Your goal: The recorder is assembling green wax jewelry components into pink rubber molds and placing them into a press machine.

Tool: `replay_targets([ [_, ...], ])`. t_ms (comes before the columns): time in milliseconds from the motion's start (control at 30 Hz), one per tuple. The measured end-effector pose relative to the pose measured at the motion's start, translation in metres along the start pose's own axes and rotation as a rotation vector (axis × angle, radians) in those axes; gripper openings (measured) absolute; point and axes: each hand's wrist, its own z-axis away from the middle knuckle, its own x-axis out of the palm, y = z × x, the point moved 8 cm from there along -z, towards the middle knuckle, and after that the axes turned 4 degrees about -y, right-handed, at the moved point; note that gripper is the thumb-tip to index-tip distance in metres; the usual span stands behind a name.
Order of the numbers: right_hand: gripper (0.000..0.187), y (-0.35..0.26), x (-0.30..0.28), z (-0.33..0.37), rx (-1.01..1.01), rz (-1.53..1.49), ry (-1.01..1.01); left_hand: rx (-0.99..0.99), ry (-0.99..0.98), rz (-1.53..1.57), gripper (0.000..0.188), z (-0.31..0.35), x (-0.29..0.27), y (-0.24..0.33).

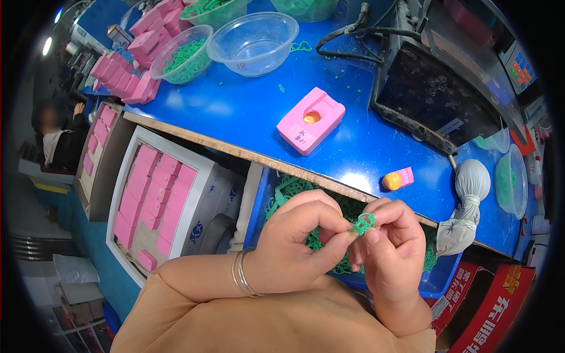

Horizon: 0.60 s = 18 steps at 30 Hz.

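Two bare hands are close together, the left hand and right hand both pinching a small green piece over a blue bin of green bits. Beyond, on the blue tabletop, sit a hollowed pink block and, nearer the right hand, a yellow knob.
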Motion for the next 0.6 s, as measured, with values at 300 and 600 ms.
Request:
replay_targets([
  [300,0.014,-0.0008,-0.0004,0.0011,-0.009,0.025,0.003,0.098,0.030,-0.058,0.011,-0.0007,0.0000,0.0052],
  [600,0.015,-0.0002,0.0023,-0.0001,-0.014,0.005,-0.042,0.108,0.043,-0.066,0.011,-0.0023,-0.0007,0.0071],
])
